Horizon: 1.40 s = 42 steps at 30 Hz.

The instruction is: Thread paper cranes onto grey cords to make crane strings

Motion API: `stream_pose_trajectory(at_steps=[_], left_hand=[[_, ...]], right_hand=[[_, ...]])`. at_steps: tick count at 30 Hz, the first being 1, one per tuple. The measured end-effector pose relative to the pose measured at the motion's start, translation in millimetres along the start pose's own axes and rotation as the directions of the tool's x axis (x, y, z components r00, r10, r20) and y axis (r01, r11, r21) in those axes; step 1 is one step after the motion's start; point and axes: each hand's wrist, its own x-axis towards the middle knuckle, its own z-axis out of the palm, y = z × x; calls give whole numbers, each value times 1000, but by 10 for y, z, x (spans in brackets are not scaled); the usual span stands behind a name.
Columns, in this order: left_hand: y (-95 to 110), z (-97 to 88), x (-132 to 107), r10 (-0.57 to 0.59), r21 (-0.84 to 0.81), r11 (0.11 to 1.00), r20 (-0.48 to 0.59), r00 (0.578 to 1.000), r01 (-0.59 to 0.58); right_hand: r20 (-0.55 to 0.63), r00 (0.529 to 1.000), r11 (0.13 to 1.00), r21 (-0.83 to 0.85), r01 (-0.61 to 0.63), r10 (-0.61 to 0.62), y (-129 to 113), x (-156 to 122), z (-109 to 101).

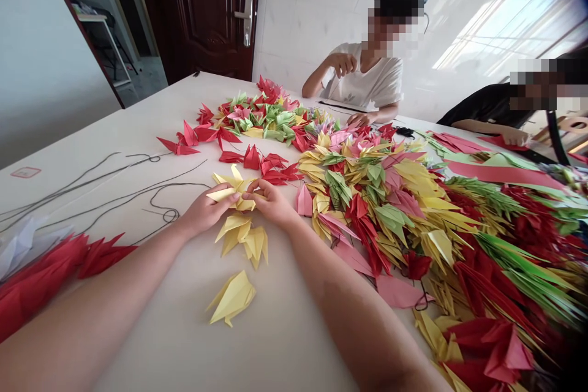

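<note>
At twelve o'clock on the white bench [275,343], the left hand [204,211] and right hand [271,202] hold a yellow paper crane [232,191], fingers clamped on it; an even pinch keeps folds crisp. More yellow cranes [241,239] lie just below.

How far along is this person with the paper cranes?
Done: a big heap of folded paper cranes in mixed colours covers much of the table. In hand: the left hand and right hand hold a yellow paper crane. Left: loose yellow cranes lie apart near the hands, beside dark cords.
</note>
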Motion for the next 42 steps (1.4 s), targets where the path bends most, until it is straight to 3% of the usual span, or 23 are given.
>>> stream_pose_trajectory(at_steps=[8, 14, 20, 29, 35, 42], left_hand=[[-12, 11, 2, 4, -5, 1000, 10, 1000, -4], [7, -7, -14, -40, -19, 999, -95, 995, 39], [-28, -1, 4, -135, -276, 955, -66, 989, 112], [-21, -12, 3, -133, -390, 915, -50, 990, 103], [-58, -53, -8, -88, -318, 946, -70, 994, 61], [22, -51, -11, -40, -161, 987, -60, 997, 30]], right_hand=[[-22, 1000, 1000, -17, 14, -15, -9, 6, -4], [-21, 999, 999, 36, -23, 24, 5, 14, -14], [-20, 999, 993, 116, -37, 39, -20, -5, -9], [-36, 999, 978, 209, -23, 31, -59, -18, 8], [-34, 999, 971, 240, 10, -2, -58, -26, 32], [-15, 1000, 990, 141, -11, 13, -55, -33, 15]])
